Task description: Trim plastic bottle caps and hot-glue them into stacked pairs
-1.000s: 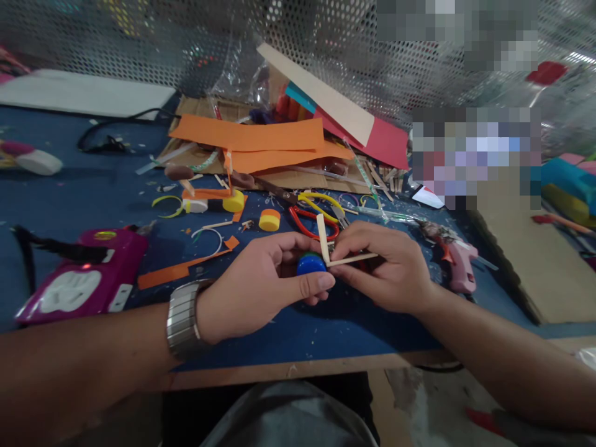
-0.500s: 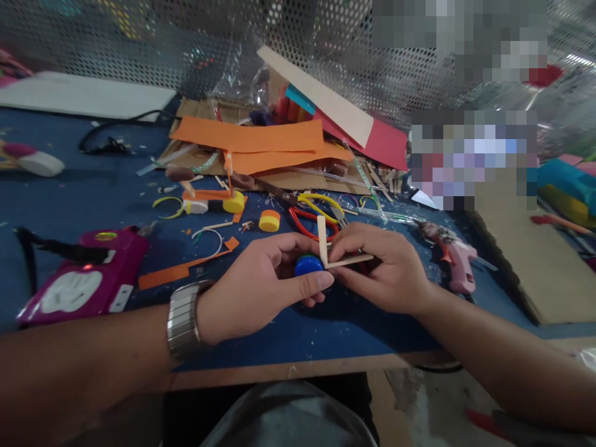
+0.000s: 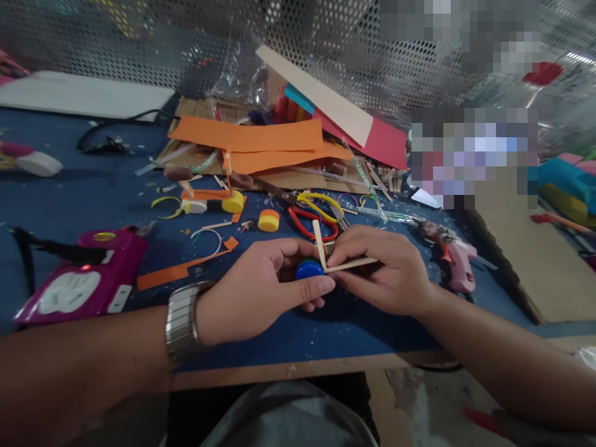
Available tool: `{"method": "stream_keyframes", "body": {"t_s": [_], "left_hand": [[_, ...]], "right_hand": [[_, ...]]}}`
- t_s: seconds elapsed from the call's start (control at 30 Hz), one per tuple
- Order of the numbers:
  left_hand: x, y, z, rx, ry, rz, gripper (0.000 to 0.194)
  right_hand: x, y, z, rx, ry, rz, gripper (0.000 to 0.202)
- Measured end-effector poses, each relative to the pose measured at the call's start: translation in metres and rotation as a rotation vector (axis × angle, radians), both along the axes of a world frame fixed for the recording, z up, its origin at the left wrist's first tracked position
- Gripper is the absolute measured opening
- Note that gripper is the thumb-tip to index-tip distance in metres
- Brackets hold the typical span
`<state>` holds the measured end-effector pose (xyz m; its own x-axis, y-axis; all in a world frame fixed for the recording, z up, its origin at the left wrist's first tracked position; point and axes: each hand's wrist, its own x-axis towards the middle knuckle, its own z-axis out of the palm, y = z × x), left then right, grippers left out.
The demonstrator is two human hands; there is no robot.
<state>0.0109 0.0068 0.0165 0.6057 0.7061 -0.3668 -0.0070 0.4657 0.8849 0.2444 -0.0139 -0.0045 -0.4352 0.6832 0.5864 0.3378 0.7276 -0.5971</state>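
Note:
My left hand (image 3: 274,276) is closed around a round blue bottle cap (image 3: 309,269), with the thumb along its near side. Fingers of my right hand (image 3: 384,267) pinch a thin wooden stick (image 3: 351,264) that points left toward the cap. A second wooden stick (image 3: 319,242) stands up from its left end, so the two form a V. Their corner sits against the cap's right side; whether it is stuck there I cannot tell. Just beyond the hands lie pliers with red and yellow handles (image 3: 333,217).
A pink glue gun (image 3: 460,264) lies on the right, beside a cardboard sheet (image 3: 526,248). A purple power strip (image 3: 86,279) with a lit red light is at the left. Orange paper strips (image 3: 254,136), scissors (image 3: 274,189) and a yellow foam roll (image 3: 269,221) lie farther back.
The upright stick leans slightly more to the left, and the V has opened a little. Both hands keep nearly the same place and hold.

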Motion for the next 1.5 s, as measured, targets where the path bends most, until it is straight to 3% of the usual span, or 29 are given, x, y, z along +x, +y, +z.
{"method": "stream_keyframes", "body": {"t_s": [0.37, 1.13, 1.5], "left_hand": [[0.0006, 0.0000, 0.0014, -0.024, 0.057, 0.016, 0.054], [-0.0013, 0.0021, 0.0009, 0.072, 0.053, -0.093, 0.038], [-0.0013, 0.0023, 0.0008, 0.043, 0.028, -0.090, 0.035]], "right_hand": [[-0.0012, -0.0007, 0.0016, -0.007, 0.005, -0.001, 0.008], [-0.0001, 0.0010, -0.0045, -0.019, 0.036, 0.025, 0.008], [0.0001, 0.0006, -0.0039, -0.029, 0.016, 0.015, 0.007]]}}
